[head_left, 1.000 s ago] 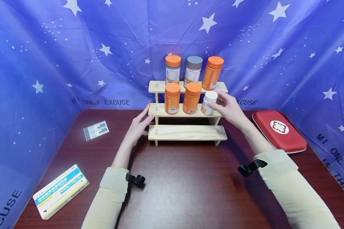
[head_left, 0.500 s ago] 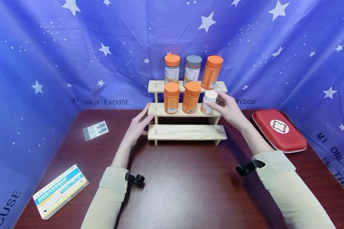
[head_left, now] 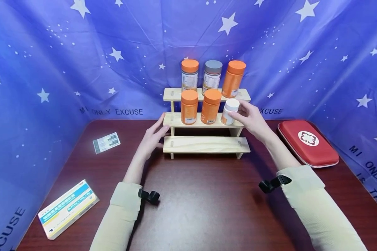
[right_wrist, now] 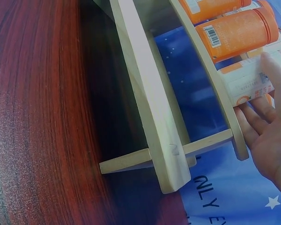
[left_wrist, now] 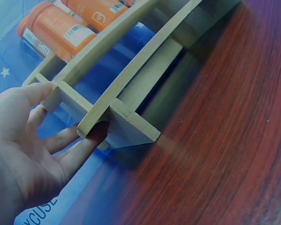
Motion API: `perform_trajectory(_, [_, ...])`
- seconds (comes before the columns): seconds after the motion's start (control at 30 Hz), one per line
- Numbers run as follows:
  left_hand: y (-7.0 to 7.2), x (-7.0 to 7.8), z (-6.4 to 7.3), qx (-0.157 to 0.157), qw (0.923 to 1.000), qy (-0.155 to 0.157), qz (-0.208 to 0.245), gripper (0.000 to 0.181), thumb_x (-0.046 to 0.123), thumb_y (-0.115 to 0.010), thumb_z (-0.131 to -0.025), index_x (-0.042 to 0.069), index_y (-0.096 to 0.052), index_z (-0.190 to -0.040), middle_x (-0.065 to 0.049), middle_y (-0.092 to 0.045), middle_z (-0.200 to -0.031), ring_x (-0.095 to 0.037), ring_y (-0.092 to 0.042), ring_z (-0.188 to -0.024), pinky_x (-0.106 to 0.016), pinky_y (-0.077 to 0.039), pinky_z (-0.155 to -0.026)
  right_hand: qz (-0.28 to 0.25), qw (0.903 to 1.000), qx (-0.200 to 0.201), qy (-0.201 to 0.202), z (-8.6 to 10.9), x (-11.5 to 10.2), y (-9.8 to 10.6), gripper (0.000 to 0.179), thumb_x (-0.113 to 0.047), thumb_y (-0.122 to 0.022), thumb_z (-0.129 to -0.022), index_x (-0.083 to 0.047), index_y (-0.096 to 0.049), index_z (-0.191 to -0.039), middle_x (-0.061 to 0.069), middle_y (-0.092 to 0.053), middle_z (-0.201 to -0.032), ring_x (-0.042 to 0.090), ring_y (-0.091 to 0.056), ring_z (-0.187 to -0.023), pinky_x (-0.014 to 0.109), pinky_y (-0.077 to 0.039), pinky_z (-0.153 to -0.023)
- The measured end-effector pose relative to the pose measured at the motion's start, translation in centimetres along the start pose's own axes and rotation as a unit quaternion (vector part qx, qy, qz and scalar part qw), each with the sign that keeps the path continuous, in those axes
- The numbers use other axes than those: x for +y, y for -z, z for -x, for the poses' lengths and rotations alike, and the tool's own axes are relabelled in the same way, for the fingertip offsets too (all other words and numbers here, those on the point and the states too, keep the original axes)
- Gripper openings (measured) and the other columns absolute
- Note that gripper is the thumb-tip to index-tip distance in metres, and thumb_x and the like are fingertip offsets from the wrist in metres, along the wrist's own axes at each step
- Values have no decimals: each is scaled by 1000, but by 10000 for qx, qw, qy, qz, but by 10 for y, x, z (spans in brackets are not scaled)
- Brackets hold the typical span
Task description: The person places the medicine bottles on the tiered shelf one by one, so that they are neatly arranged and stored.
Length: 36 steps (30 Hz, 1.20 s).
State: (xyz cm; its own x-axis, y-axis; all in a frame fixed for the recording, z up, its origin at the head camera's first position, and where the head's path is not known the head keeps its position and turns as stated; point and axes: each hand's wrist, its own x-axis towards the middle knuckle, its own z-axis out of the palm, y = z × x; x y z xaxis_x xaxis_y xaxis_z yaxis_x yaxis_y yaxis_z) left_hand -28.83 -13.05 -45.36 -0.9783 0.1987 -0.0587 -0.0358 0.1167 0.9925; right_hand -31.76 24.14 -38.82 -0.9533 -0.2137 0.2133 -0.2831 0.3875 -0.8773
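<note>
A three-tier wooden display rack stands at the back of the table. On its middle tier, my right hand holds a small white pill bottle at the right end, thumb in front. The right wrist view shows the white bottle upright against the board, with part of it behind the thumb. My left hand rests its thumb and fairly straight fingers against the rack's left end, touching the board ends in the left wrist view. Two orange bottles share the middle tier.
Three taller bottles stand on the top tier, one grey-capped. At the right lies a red first-aid case. A blister pack and a white, blue and yellow medicine box lie at the left. A blue star-patterned cloth hangs behind.
</note>
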Motion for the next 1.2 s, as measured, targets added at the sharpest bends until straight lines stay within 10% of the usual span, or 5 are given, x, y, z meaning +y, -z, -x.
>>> perform_trajectory(1.2, [-3,-4,-1,-8,9997,6,242,61,45,-58,-104,50,-29,-158,-1,-23,-172,-42,-53,-140,-51,-65,-83,133,9998,-43,-174,5,-3,1,48,-28,-69,-100,-12,-57,-143,6,-68,-127,2,-64,-110,13,-51,-95])
